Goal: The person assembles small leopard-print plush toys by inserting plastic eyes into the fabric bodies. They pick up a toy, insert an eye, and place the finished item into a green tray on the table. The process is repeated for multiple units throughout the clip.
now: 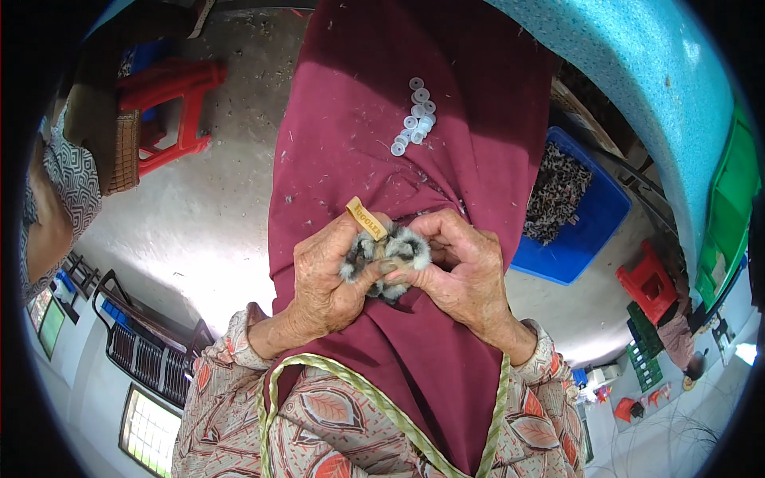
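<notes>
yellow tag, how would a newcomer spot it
Look at the maroon apron, near its middle. There the left hand and right hand grip a grey-white furry piece. The yellow tag sticks up at its upper left, a flat strip against fluffy fur.

The plush [411,248] looks fluffy, the apron [343,159] matt cloth.

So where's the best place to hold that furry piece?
Probably by the left and right edges, one hand from each side, as the left hand and right hand do: the furry piece bulges out both ways, while the yellow tag juts from its far edge.
</notes>
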`<state>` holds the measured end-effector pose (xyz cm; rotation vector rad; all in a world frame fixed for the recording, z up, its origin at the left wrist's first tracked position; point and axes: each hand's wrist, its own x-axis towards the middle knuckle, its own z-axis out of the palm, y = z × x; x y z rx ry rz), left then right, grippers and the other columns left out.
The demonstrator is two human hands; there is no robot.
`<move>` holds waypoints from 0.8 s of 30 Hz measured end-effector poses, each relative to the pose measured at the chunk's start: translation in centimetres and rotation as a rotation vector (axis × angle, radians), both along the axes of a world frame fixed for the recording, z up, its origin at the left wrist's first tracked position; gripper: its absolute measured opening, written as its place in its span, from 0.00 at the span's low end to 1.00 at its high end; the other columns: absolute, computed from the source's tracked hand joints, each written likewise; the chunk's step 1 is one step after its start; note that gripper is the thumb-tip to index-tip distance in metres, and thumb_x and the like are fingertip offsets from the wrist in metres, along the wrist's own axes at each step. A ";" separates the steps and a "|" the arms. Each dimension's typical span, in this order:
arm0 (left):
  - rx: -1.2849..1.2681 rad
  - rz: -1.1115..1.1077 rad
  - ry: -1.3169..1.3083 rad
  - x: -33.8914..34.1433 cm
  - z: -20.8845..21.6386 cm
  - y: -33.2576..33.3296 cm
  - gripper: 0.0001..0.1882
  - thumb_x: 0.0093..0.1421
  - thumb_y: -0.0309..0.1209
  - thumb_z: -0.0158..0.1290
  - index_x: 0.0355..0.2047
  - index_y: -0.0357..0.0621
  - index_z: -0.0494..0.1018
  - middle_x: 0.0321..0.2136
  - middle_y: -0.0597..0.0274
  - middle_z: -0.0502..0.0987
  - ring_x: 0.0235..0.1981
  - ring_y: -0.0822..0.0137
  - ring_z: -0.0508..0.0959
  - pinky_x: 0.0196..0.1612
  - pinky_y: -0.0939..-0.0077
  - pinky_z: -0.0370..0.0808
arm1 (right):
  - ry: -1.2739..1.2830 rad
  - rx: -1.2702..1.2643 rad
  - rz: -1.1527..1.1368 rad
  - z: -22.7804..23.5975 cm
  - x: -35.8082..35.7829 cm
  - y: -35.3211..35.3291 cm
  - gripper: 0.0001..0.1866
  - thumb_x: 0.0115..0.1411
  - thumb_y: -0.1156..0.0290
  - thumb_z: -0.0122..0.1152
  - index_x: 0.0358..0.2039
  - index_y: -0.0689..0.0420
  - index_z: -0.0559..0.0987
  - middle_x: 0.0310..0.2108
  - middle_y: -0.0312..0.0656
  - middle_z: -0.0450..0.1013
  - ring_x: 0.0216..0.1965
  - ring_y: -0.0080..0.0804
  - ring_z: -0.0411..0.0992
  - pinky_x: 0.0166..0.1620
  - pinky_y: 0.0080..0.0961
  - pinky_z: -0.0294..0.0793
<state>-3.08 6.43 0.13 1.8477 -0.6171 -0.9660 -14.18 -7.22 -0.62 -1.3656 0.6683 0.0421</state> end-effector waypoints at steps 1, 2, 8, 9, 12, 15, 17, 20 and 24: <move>0.009 0.007 0.003 -0.1 -0.1 0.0 0.20 0.49 0.31 0.62 0.42 0.36 0.72 0.31 0.54 0.77 0.32 0.60 0.80 0.35 0.72 0.75 | -0.018 -0.008 -0.018 -0.2 0.0 0.1 0.19 0.44 0.75 0.74 0.33 0.63 0.73 0.27 0.41 0.77 0.29 0.24 0.78 0.31 0.20 0.80; 0.018 0.016 0.004 -0.1 -0.1 0.1 0.20 0.50 0.32 0.62 0.42 0.36 0.72 0.31 0.54 0.77 0.32 0.60 0.80 0.35 0.72 0.75 | -0.006 -0.012 -0.012 -0.3 0.0 0.2 0.19 0.44 0.76 0.73 0.33 0.63 0.73 0.27 0.41 0.77 0.29 0.24 0.78 0.31 0.20 0.79; 0.036 0.062 0.081 0.1 -1.0 0.2 0.20 0.53 0.35 0.60 0.42 0.36 0.72 0.30 0.56 0.77 0.31 0.65 0.79 0.35 0.73 0.74 | 0.046 0.062 -0.004 -1.0 0.3 0.2 0.16 0.45 0.77 0.72 0.32 0.63 0.73 0.27 0.40 0.76 0.28 0.22 0.77 0.30 0.19 0.78; 0.026 0.099 0.150 0.1 -1.1 0.2 0.19 0.53 0.34 0.60 0.42 0.36 0.72 0.30 0.57 0.78 0.31 0.67 0.79 0.35 0.73 0.74 | 0.054 0.117 -0.012 -1.2 0.4 0.0 0.16 0.45 0.77 0.71 0.32 0.63 0.73 0.27 0.40 0.76 0.28 0.22 0.76 0.30 0.19 0.78; -0.016 0.249 0.411 -0.1 -1.4 -0.4 0.17 0.54 0.31 0.60 0.42 0.37 0.72 0.30 0.63 0.79 0.32 0.75 0.77 0.36 0.77 0.74 | 0.028 0.157 -0.007 -1.4 0.8 -1.0 0.14 0.47 0.80 0.69 0.34 0.64 0.74 0.27 0.40 0.75 0.29 0.22 0.76 0.31 0.18 0.78; -0.024 0.256 0.514 0.4 -1.3 -0.6 0.15 0.55 0.29 0.59 0.42 0.38 0.73 0.30 0.64 0.79 0.32 0.77 0.77 0.37 0.80 0.75 | -0.008 0.246 -0.025 -2.1 0.7 -1.8 0.11 0.52 0.82 0.63 0.38 0.65 0.76 0.29 0.38 0.75 0.32 0.21 0.75 0.34 0.17 0.76; -0.020 0.287 0.750 1.0 -0.9 -0.3 0.17 0.55 0.30 0.60 0.43 0.38 0.73 0.33 0.64 0.79 0.33 0.76 0.78 0.38 0.81 0.76 | -0.006 0.320 -0.080 -2.3 0.5 -2.1 0.09 0.54 0.82 0.61 0.38 0.65 0.76 0.30 0.37 0.75 0.31 0.19 0.74 0.34 0.15 0.75; -0.107 0.411 1.154 1.8 -1.6 0.2 0.17 0.55 0.31 0.60 0.43 0.36 0.73 0.36 0.61 0.80 0.36 0.70 0.79 0.42 0.77 0.76 | 0.014 0.404 -0.159 -2.7 0.0 -2.2 0.07 0.55 0.81 0.61 0.36 0.65 0.77 0.29 0.35 0.75 0.28 0.16 0.71 0.33 0.13 0.72; -0.099 0.414 1.352 2.9 -2.2 0.5 0.15 0.55 0.29 0.59 0.43 0.35 0.75 0.38 0.58 0.79 0.42 0.67 0.78 0.51 0.69 0.71 | 0.013 0.416 -0.142 -3.0 0.1 -2.0 0.07 0.55 0.81 0.60 0.36 0.64 0.77 0.27 0.34 0.75 0.27 0.15 0.71 0.31 0.13 0.71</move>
